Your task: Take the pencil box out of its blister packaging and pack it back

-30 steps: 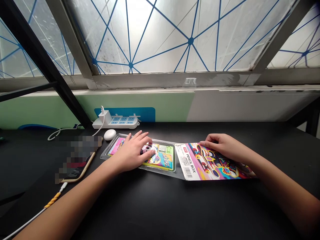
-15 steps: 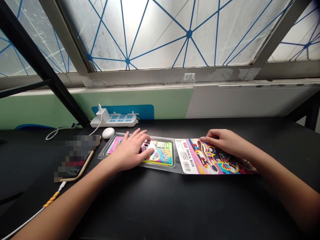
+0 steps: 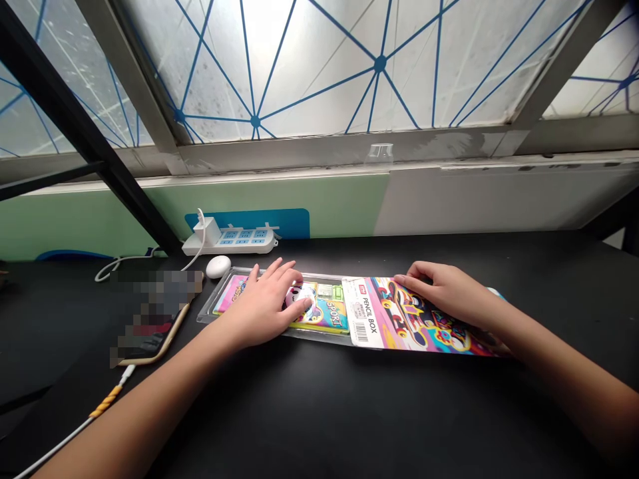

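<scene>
A colourful pencil box (image 3: 333, 318) with the word SPORT on it lies in a clear plastic tray (image 3: 208, 311) on the black table. My left hand (image 3: 267, 305) rests across the box, fingers spread, covering its middle. To the right is a bright printed cardboard card (image 3: 394, 322) reading PENCIL BOX, with a barcode at its left end. That end overlaps the right part of the tray. My right hand (image 3: 442, 289) pinches the card's far edge between thumb and fingers and hides part of its right side.
Left of the tray sit a round white case (image 3: 218, 267) and a blurred phone (image 3: 160, 326) with a charging cable (image 3: 104, 402). Behind them a white power strip (image 3: 239, 241) stands by the wall. A black frame post (image 3: 134, 193) slants at left.
The card has slid a little left in my right hand, further over the tray's right end. My left hand stays on the box in nearly the same pose.
</scene>
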The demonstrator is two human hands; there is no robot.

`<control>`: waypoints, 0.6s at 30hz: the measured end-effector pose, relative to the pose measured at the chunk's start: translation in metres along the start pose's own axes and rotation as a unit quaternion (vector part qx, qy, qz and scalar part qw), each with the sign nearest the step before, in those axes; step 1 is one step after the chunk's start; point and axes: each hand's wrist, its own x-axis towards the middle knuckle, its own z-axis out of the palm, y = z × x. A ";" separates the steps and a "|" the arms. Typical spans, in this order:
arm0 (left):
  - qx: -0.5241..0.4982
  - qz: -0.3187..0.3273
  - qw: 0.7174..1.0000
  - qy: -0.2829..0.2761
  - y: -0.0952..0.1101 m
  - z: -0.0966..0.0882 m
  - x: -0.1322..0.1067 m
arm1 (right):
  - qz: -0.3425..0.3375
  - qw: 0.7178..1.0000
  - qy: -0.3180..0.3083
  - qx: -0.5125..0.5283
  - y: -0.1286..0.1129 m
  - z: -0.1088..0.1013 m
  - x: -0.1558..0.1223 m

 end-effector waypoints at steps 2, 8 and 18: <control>-0.002 0.001 1.000 0.004 0.002 0.001 0.000 | -0.008 1.000 -0.003 0.009 -0.007 0.008 -0.002; -0.016 0.026 0.999 0.017 0.005 0.006 -0.002 | -0.032 0.998 -0.037 0.028 -0.020 0.021 -0.006; -0.024 0.027 0.999 0.011 0.007 0.003 -0.003 | 0.021 0.996 -0.060 0.068 -0.003 0.000 -0.002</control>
